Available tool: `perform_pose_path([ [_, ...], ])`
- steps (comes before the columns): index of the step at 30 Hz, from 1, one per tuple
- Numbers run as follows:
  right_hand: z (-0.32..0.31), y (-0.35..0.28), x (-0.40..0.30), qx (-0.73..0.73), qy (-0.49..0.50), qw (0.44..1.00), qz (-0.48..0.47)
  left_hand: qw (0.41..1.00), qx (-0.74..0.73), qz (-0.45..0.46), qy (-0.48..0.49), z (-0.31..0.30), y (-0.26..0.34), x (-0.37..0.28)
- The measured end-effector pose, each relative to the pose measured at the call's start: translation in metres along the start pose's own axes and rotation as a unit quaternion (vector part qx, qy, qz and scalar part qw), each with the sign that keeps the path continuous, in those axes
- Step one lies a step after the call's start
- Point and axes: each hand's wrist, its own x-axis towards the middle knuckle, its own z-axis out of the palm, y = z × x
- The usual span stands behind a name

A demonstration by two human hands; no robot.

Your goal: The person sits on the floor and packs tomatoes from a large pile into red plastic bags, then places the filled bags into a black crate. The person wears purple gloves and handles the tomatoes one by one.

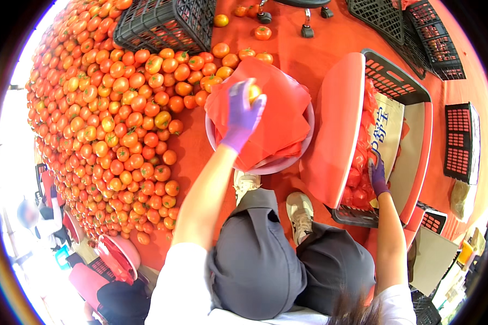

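My left hand, in a purple glove, grips a yellow-orange tomato above a stack of red paper sheets. The stack lies on a pale pink basin in front of my shoes. My right hand, gloved in the same purple, is inside a black plastic crate lined with pinkish sheets. It rests by red-wrapped bundles and the edge of a cream printed sheet. Whether its fingers hold anything is hard to see.
A large heap of loose tomatoes spreads to the left, with a tilted black crate on it. Wheeled chair legs stand ahead. More black crates sit at right. Other people work at lower left, beside another pink basin.
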Motion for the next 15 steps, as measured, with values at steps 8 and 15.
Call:
perform_pose_path([
  [8,-0.027,-0.075,0.012,-0.083,0.255,0.962,0.046,0.992,0.087,0.012,-0.088,0.05,-0.029,-0.012],
  [15,-0.032,-0.299,0.0,0.287,-0.092,0.928,-0.217,0.769,-0.584,-0.186,-0.181,-0.006,-0.003,-0.079],
])
